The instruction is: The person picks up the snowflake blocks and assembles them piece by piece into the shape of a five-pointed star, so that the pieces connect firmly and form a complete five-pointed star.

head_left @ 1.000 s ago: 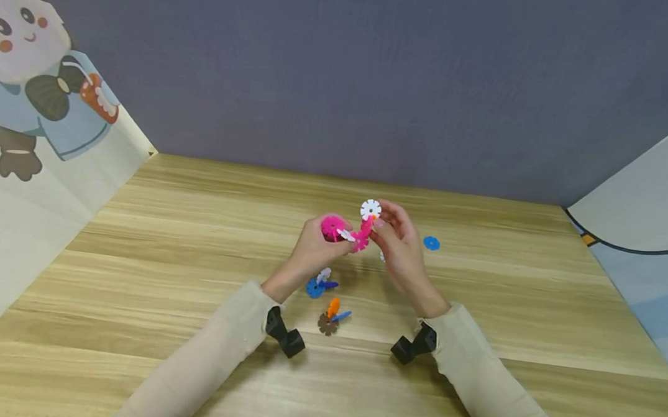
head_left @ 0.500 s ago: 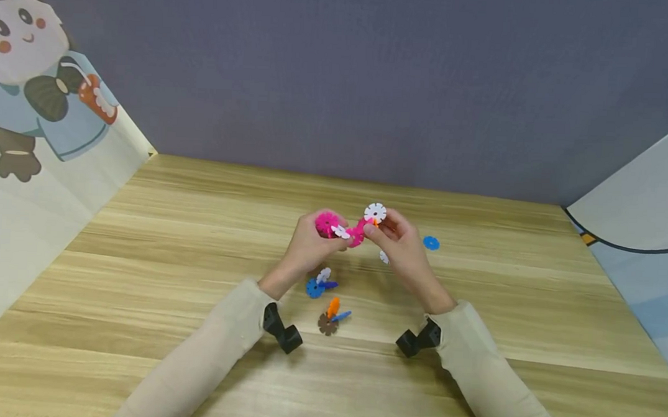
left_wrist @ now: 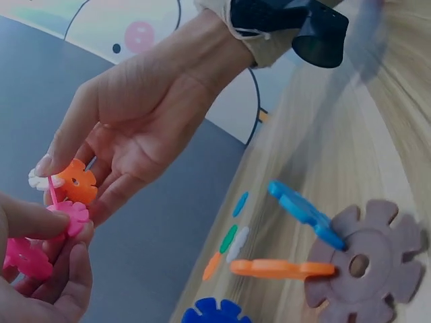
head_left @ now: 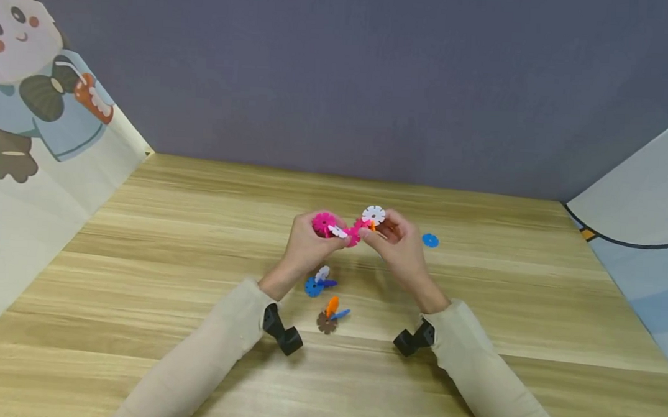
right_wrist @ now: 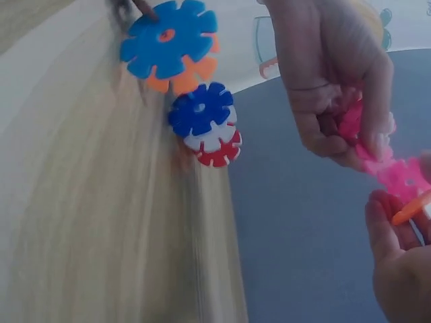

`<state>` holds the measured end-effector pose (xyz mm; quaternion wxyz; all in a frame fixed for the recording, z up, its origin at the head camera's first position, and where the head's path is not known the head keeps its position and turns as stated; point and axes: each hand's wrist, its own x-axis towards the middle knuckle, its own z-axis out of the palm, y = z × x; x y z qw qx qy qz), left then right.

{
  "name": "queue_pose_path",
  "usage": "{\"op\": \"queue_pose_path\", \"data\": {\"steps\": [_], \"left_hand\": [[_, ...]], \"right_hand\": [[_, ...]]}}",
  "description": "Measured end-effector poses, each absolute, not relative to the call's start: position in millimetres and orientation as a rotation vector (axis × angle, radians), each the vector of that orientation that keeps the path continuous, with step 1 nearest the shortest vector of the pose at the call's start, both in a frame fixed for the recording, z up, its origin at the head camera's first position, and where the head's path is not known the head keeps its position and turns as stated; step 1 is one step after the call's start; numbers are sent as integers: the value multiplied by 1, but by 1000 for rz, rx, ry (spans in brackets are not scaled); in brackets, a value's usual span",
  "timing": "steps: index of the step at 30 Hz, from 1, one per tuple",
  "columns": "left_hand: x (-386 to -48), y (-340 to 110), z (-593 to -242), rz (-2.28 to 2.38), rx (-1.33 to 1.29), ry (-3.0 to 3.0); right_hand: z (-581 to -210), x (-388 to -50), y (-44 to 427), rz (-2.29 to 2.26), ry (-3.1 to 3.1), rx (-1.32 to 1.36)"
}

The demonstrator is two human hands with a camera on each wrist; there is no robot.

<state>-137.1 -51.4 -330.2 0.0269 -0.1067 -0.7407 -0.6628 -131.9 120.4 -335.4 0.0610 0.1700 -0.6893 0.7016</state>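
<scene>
Above the table, both hands hold one joined chain of notched discs. My left hand [head_left: 307, 241] pinches its left part, where a pink disc [head_left: 324, 223] and a white disc [head_left: 338, 232] show. The right hand [head_left: 402, 249] pinches the other end between thumb and fingers, by a white disc [head_left: 373, 215] and a small orange disc [head_left: 373, 226]. Pink discs [head_left: 353, 236] link the two hands. In the left wrist view the orange disc [left_wrist: 80, 182] stands beside a pink one [left_wrist: 70, 217]. Fingers hide parts of the chain.
On the table [head_left: 197, 258] nearer the body lie a blue, white and dark blue cluster [head_left: 314, 287] and a brown disc [head_left: 326, 322] with orange and blue discs attached. A loose blue disc [head_left: 430, 240] lies right of the right hand. Behind the table stands a grey panel [head_left: 339, 78].
Both hands have shifted slightly, the left hand leftward, and the chain between them is stretched flatter. Its white end disc sits a little lower. The clusters on the table have not moved.
</scene>
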Motion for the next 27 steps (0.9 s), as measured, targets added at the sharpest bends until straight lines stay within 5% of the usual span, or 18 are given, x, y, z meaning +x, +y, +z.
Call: {"op": "queue_pose_path", "data": {"steps": [27], "left_hand": [[-139, -55, -338, -2168, -369, -2300]], "right_hand": [[-327, -135, 137, 2260, -2235, 489]]}}
